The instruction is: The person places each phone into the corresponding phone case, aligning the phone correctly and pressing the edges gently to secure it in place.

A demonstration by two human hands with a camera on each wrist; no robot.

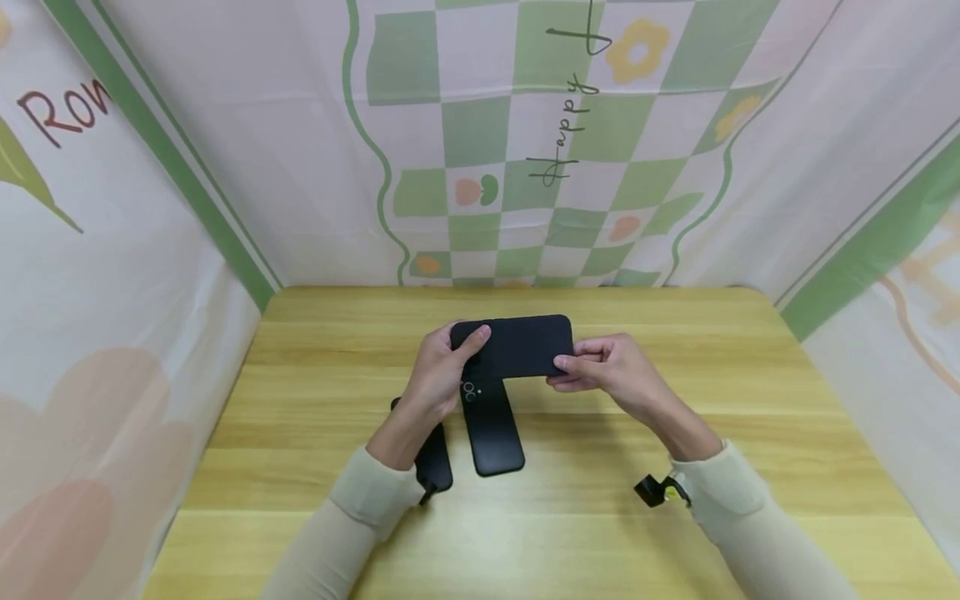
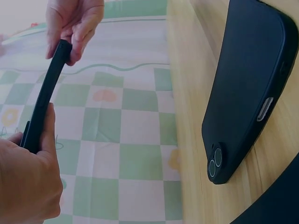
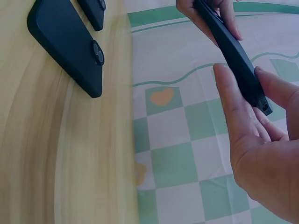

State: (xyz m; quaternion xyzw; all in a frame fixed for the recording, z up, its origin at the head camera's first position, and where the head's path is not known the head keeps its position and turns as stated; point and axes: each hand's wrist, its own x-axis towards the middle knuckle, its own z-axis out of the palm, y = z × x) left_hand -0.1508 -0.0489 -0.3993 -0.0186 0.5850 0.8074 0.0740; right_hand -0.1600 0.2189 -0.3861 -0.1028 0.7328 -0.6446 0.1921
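Observation:
A black smartphone (image 1: 528,346) is held up sideways over the table between both hands. My left hand (image 1: 437,367) grips its left end, thumb lying across the upper face and fingers behind. At the other end, my right hand (image 1: 618,371) pinches the near corner between thumb and fingers. The right wrist view shows the held phone (image 3: 236,60) edge-on, with a small opening at its end. Below it, a second black smartphone (image 1: 493,437) with two ringed camera lenses lies on the table, its top partly covered by the held one. A third black phone (image 1: 435,458) lies partly hidden under my left wrist.
The light wood table (image 1: 300,467) ends at a hanging cloth (image 1: 480,125) with green checks at the back. Cloth walls also stand at the left and right. A small black wrist camera (image 1: 651,491) sticks out from the right sleeve (image 1: 723,492).

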